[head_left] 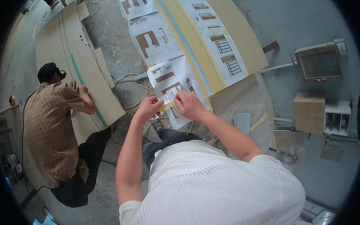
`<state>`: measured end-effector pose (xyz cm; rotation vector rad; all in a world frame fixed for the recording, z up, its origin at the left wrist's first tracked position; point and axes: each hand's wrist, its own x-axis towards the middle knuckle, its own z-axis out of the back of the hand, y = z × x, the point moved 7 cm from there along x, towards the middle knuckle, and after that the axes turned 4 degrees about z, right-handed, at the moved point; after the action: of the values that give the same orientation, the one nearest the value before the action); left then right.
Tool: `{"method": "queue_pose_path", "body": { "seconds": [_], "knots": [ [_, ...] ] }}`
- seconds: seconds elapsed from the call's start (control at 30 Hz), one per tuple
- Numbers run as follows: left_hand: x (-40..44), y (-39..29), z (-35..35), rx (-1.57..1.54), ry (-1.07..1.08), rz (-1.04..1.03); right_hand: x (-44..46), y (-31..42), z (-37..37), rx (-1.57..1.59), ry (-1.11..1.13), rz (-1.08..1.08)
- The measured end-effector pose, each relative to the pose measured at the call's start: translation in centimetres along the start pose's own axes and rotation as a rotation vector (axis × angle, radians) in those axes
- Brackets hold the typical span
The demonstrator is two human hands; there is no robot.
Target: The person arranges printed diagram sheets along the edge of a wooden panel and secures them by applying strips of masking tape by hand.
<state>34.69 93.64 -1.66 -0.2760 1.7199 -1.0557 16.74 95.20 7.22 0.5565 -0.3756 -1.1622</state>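
Observation:
Both hands are close together over the near end of a long board [240, 25] covered with printed drawings. My left hand [148, 108] pinches one end of a short strip of yellow tape [167, 106]. The fingers of my right hand [187, 106] are closed at the other end of that strip. Under the hands lies a printed sheet [165, 74] with brown furniture drawings; its lower part hangs past the board's edge. Yellow and blue-green bands [190, 49] run along the board between two rows of sheets.
At the left a person [54, 124] bends over another long board [57, 44] with a green strip. Hoses [129, 81] lie on the floor between the boards. On the right are a framed box [318, 63], a wooden cabinet [309, 113] and a fan [294, 157].

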Motion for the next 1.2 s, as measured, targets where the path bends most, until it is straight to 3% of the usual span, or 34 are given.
{"method": "queue_pose_path", "body": {
  "seconds": [0.23,0.5,0.57,0.67,0.8,0.93,1.03,1.2],
  "knots": [
    [0.4,0.2,0.6,0.081,-0.035,0.020,-0.1,-2.0,-2.5,0.175,0.059,-0.154],
    [2.1,2.7,0.5,0.067,-0.065,-0.008,0.5,-1.4,-2.9,0.019,0.010,-0.129],
    [2.7,2.9,0.5,-0.008,-0.068,-0.165,0.8,-1.1,-3.2,-0.027,0.012,-0.140],
    [3.2,4.4,0.9,-0.038,-0.151,-0.217,1.3,-0.9,-3.5,-0.074,0.021,-0.146],
    [0.9,4.4,0.6,-0.095,-0.166,-0.123,0.7,-1.3,-3.1,0.012,-0.033,-0.204],
    [-0.4,4.3,0.2,-0.022,-0.261,-0.235,0.4,-0.1,-2.7,-0.038,-0.093,0.028],
    [-1.4,3.8,0.5,0.056,-0.375,-0.266,0.8,0.9,-2.7,-0.093,-0.069,0.164],
    [-2.0,5.4,0.4,0.082,-0.449,-0.274,1.7,1.3,-3.3,-0.177,0.216,-0.050]
  ]
}}
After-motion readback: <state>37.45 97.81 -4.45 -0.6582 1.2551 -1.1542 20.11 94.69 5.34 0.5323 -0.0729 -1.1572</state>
